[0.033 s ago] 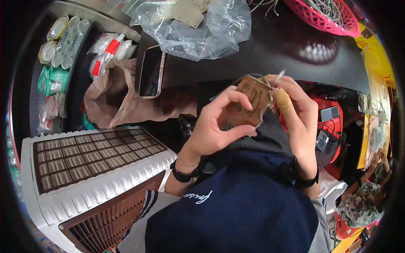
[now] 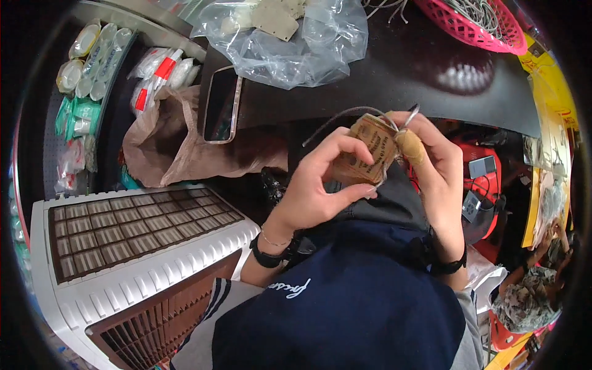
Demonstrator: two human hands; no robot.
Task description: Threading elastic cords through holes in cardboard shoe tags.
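Note:
A small stack of brown cardboard tags (image 2: 364, 150) with dark print is held over my lap, just off the table's near edge. My left hand (image 2: 317, 179) grips the stack from its left side, thumb below and fingers above. Grey string (image 2: 333, 120) runs at the tags' upper corner, with one loose end reaching left. My right hand (image 2: 435, 154) pinches the string beside the tags, and a short loop stands up above its fingers. A beige finger cover (image 2: 411, 147) sits on a digit of that hand. Fingers partly hide the string's path.
On the dark table (image 2: 394, 80) lie a clear plastic bag (image 2: 302, 58) of tags, a phone (image 2: 222, 105) and a pink basket (image 2: 487, 34) of strings. A brown bag (image 2: 179, 160) and white air cooler (image 2: 154, 265) stand left. Another person (image 2: 530, 296) sits at right.
The string's loose end now stretches out to the left above my left hand, and the loop over my right fingers has turned more upright. The tags have tilted slightly.

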